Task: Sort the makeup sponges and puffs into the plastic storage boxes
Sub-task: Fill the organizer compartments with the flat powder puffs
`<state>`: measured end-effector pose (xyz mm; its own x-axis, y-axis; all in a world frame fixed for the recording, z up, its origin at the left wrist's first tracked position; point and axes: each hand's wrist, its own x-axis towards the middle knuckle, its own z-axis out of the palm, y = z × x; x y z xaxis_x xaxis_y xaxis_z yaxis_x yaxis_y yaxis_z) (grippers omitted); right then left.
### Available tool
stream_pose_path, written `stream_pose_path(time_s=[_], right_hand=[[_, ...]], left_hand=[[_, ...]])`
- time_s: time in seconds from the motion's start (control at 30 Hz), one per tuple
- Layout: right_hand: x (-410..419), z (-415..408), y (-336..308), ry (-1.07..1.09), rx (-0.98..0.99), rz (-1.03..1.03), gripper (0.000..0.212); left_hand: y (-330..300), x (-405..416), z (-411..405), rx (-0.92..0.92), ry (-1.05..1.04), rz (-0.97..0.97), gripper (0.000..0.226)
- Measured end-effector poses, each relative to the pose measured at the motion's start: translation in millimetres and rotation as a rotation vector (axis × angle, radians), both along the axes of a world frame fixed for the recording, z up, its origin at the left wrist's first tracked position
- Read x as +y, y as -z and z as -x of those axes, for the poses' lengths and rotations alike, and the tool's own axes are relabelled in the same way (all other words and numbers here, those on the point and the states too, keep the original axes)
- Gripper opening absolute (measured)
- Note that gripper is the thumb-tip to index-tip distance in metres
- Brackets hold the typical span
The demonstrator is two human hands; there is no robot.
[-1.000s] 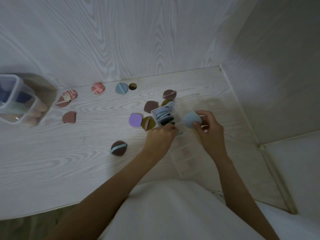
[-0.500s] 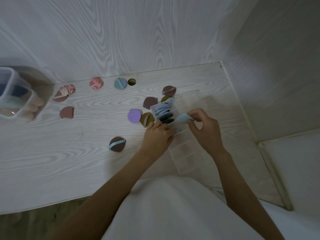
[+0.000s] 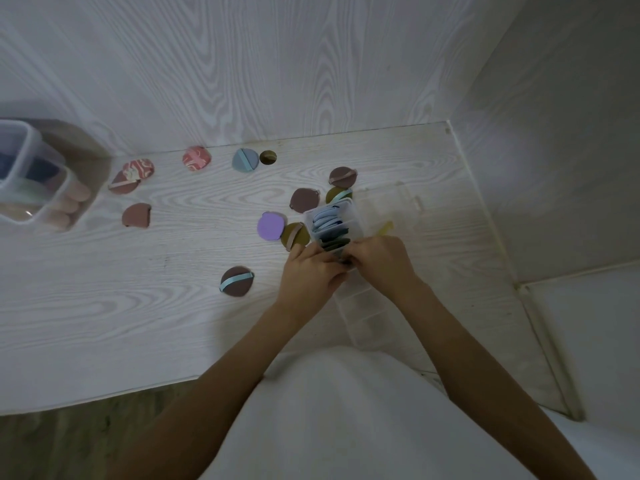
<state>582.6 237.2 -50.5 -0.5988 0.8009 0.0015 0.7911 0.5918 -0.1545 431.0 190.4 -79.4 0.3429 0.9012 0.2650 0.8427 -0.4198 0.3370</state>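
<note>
while both hands meet over the near end of the clear box (image 3: 349, 211), left hand (image 3: 311, 271) and right hand (image 3: 379, 259) curled, what they hold hidden, a puff seems mid-insertion; next, judged: fetch the purple puff (image 3: 271, 226) beside it.

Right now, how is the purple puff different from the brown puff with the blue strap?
The purple puff is plain lilac with no strap showing; the brown puff has a light blue strap across it. The purple puff touches an olive puff beside the clear box; the brown puff lies alone. Both lie flat on the table, unsorted.
</note>
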Motion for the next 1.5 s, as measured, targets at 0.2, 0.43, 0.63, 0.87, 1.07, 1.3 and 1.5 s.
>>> stream_pose_path(time_s=[0.2,0.43,0.63,0.87,1.07,1.3,1.5], right_hand=[[1.0,-12.0,-4.1,0.009,0.100,0.204,0.024],[-3.0,-21.6,-2.9,-0.021,0.106,0.256,0.024],[-7.2,-12.7,13.5,0.146,0.187,0.111,0.021],[-5.3,8.2,23.2,0.249,0.212,0.019,0.020],[-3.9,16.1,22.5,0.228,0.225,-0.004,0.019],[-8.4,17.1,19.2,0.244,0.226,0.004,0.022],[-13.9,16.9,20.7,0.220,0.229,-0.149,0.021]], left_hand=[[-9.0,22.1,48.3,-0.253,-0.146,0.017,0.028],[8.1,100.6,126.3,-0.284,-0.535,0.289,0.034],[17.9,160.1,148.4,-0.275,-0.701,0.324,0.035],[34.2,191.8,159.1,-0.136,-0.787,0.406,0.037],[13.7,175.9,144.5,-0.421,-0.753,0.325,0.018],[-42.9,76.9,61.5,-0.608,-0.216,0.034,0.013],[-10.5,45.1,25.9,-0.418,-0.068,0.035,0.020]])
